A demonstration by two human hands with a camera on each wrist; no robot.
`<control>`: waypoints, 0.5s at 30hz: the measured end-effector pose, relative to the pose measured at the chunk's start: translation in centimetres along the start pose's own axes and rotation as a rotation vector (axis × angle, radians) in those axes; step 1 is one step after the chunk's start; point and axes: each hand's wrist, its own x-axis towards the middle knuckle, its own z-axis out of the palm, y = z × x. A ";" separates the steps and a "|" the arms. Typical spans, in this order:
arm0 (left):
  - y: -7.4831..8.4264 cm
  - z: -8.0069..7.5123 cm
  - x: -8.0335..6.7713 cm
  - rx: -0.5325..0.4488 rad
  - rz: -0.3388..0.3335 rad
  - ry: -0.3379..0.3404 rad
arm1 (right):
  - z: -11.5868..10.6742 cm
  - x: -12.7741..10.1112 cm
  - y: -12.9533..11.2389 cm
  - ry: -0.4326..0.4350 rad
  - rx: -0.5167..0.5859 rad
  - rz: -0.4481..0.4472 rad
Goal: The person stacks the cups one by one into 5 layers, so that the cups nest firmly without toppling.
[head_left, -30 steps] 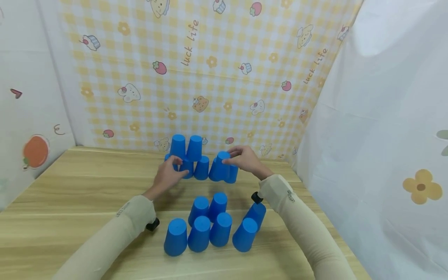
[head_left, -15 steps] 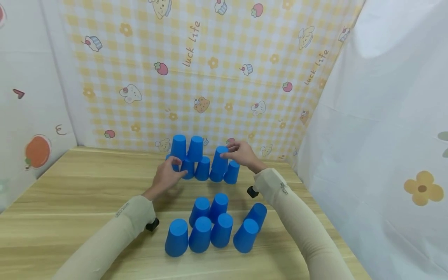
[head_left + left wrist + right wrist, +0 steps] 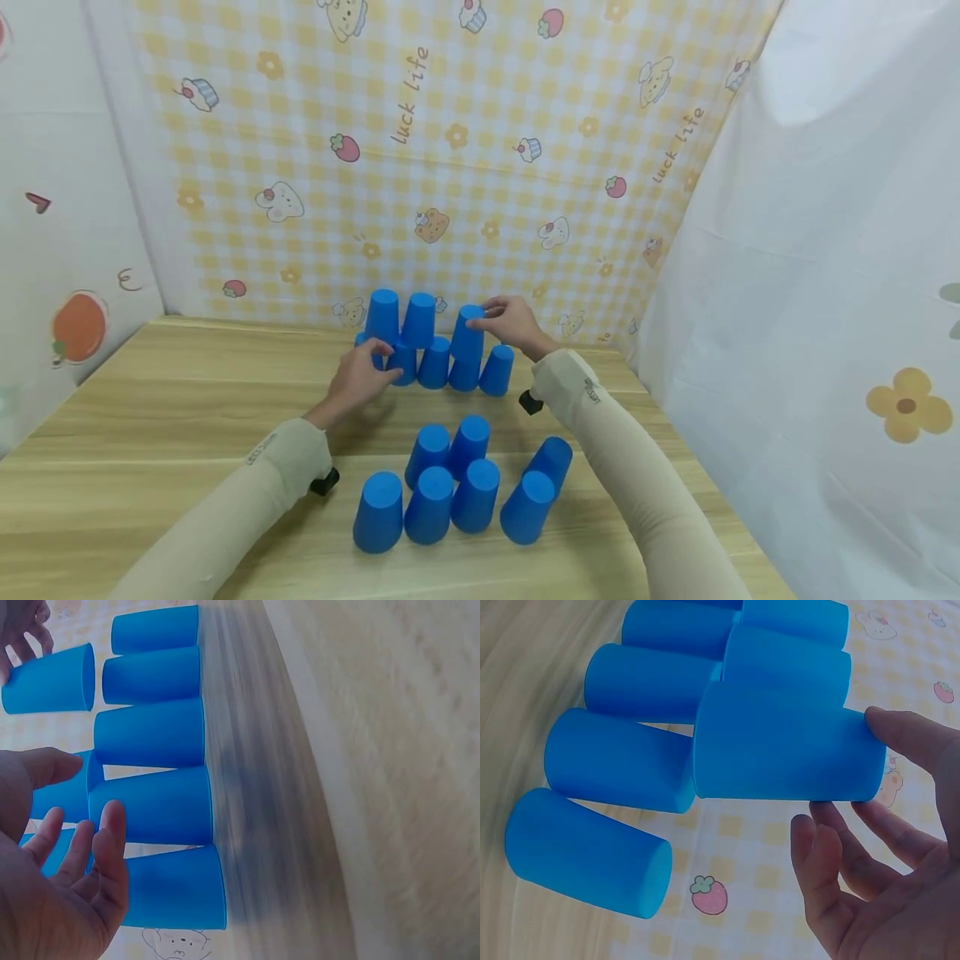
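At the back of the wooden table stands a stack of upside-down blue cups: a bottom row and two cups on top. My right hand pinches another blue cup by its closed end, upright, at second-row height beside those two. The right wrist view shows this cup over the gap between two bottom cups. I cannot tell whether it rests on them. My left hand has relaxed fingers against the left bottom-row cups.
Several more upside-down blue cups stand in a loose cluster near the table's front, between my forearms. A checked cloth backdrop closes the back. A white sheet hangs on the right.
My right hand has lifted its cup from beside the bottom row up and slightly left to the second level. The left hand has hardly moved.
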 end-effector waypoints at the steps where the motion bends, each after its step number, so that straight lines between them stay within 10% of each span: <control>1: 0.0 0.0 -0.1 -0.001 0.005 -0.003 | 0.1 0.1 -0.1 -0.002 0.005 0.005; 15: 0.2 0.4 -1.0 -0.088 0.154 -0.180 | 1.0 1.3 -0.2 -0.008 0.034 0.017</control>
